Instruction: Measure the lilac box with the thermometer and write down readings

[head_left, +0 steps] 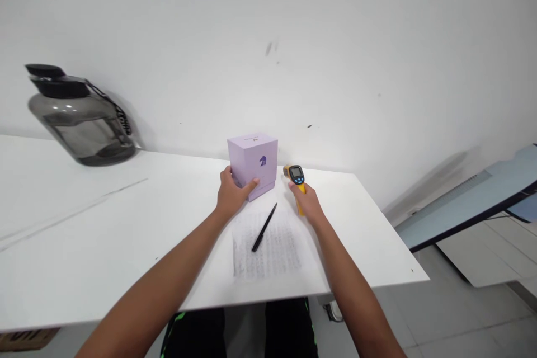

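Observation:
A lilac box (pixel 262 166) with a dark purple horse-head mark stands on the white table close to the wall. My left hand (pixel 235 190) grips its lower left side, thumb across the front and fingers partly hidden behind it. To the right, my right hand (pixel 308 198) is wrapped round the handle of a yellow and black infrared thermometer (pixel 296 173), its small screen facing me. A black pen (pixel 264 228) lies slantwise on a sheet of printed paper (pixel 268 260) between my forearms. The print is too blurred to read.
A large grey see-through water jug (pixel 86 128) with a black lid stands at the back left of the white table (pixel 104 246). The wall (pixel 335 56) rises right behind. Past the table's right edge is a pale blue panel (pixel 474 198).

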Demonstrator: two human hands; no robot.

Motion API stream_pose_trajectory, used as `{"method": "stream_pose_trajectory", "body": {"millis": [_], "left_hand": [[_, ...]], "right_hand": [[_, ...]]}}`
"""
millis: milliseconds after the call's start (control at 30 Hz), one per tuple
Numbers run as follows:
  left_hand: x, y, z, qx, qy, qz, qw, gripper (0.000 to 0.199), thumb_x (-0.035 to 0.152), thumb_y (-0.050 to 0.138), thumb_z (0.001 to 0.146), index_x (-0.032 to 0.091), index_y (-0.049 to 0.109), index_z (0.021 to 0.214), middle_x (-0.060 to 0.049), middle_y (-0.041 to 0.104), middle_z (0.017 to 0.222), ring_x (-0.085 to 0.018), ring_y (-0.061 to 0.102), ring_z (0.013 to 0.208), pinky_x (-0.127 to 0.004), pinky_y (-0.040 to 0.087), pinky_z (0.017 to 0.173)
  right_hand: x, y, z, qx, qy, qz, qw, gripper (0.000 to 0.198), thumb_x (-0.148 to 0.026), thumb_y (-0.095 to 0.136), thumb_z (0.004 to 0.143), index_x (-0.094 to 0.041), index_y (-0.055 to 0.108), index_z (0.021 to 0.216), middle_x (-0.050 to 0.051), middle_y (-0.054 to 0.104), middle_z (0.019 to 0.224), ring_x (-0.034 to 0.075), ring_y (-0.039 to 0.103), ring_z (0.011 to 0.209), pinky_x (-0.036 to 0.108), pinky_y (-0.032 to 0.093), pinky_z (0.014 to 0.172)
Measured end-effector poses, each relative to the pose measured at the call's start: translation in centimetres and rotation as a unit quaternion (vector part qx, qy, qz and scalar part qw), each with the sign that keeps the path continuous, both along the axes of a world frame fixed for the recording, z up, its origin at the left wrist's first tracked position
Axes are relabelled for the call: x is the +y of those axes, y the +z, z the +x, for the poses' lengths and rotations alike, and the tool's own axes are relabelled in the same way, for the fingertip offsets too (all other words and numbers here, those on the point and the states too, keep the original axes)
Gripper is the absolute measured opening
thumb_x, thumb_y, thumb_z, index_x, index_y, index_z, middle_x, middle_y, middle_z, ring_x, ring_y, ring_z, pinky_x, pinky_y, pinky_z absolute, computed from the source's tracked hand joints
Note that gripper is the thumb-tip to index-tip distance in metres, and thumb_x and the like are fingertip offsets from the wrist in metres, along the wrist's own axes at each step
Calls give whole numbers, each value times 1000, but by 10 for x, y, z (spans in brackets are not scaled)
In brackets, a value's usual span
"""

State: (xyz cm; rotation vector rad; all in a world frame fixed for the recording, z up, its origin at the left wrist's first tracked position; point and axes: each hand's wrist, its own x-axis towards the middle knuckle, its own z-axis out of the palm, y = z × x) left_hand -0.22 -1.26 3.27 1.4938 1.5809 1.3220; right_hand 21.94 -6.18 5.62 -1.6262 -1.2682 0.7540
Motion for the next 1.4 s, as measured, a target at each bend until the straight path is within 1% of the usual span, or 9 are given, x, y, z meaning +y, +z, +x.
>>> {"method": "stream_pose_trajectory", "body": {"millis": [100, 167, 300, 567, 767, 933, 1167, 1300, 1400], "left_hand": [[2, -4, 0, -7, -1, 13, 1000, 83, 62, 76, 69, 27, 39, 135, -14, 45, 144, -32, 56, 129, -48, 51, 99], [3, -6, 0, -4, -5, 19, 1000, 82, 61, 76, 69, 26, 40, 134, -14, 47, 142, -31, 57, 128, -46, 52, 97], [3, -8, 0, 4, -15, 31, 999, 78, 60, 76, 70, 25, 42, 131, -13, 50, 138, -29, 58, 124, -43, 54, 93], [1, -12, -1, 14, -54, 56, 997, 80, 58, 76, 70, 23, 42, 133, -12, 52, 132, -27, 59, 121, -41, 54, 91], [1, -12, -1, 23, -60, 61, 996, 80, 59, 77, 70, 22, 42, 132, -11, 52, 130, -29, 58, 121, -43, 54, 91], [3, -14, -1, 12, -58, 61, 996, 82, 60, 78, 67, 23, 43, 131, -11, 52, 128, -30, 58, 120, -46, 54, 90], [3, -13, 0, 12, -56, 68, 996, 84, 60, 79, 66, 21, 43, 131, -12, 52, 128, -30, 58, 119, -47, 54, 90], [3, -14, 0, 0, -60, 65, 996, 83, 59, 79, 67, 22, 43, 132, -13, 51, 132, -30, 59, 118, -47, 54, 91], [5, -15, 0, -11, -59, 64, 996, 81, 57, 79, 68, 23, 43, 133, -13, 50, 135, -30, 59, 118, -48, 55, 90]], "right_hand": [[-9, 1, -20, 96, 14, 71, 993, 42, -58, 75, 70, -19, 64, 84, 3, 65, 77, 18, 58, 71, 30, 46, 64], [-15, 1, -34, 127, 28, 94, 987, 41, -52, 76, 69, -19, 67, 91, 4, 68, 85, 19, 60, 78, 31, 49, 70], [-21, -3, -49, 131, 48, 86, 986, 34, -46, 73, 70, -19, 67, 90, 3, 66, 81, 19, 60, 73, 32, 51, 70], [-19, -7, -49, 127, 40, 82, 988, 29, -40, 71, 68, -19, 66, 88, 4, 68, 84, 20, 63, 78, 34, 52, 75], [-19, -9, -49, 143, 64, 81, 984, 29, -40, 72, 68, -19, 66, 87, 5, 71, 87, 22, 65, 84, 35, 53, 80], [-20, -10, -49, 151, 67, 83, 983, 29, -38, 73, 68, -18, 68, 89, 6, 72, 89, 24, 67, 89, 37, 53, 83], [-20, -9, -48, 141, 70, 90, 983, 27, -37, 73, 70, -18, 70, 90, 5, 71, 86, 24, 66, 87, 38, 53, 82], [-22, -10, -53, 143, 60, 110, 982, 31, -40, 75, 71, -18, 69, 93, 3, 70, 86, 21, 64, 83, 36, 52, 80], [-24, -10, -56, 140, 23, 145, 979, 35, -44, 76, 74, -18, 67, 97, 2, 68, 86, 19, 62, 80, 35, 52, 79]]}}
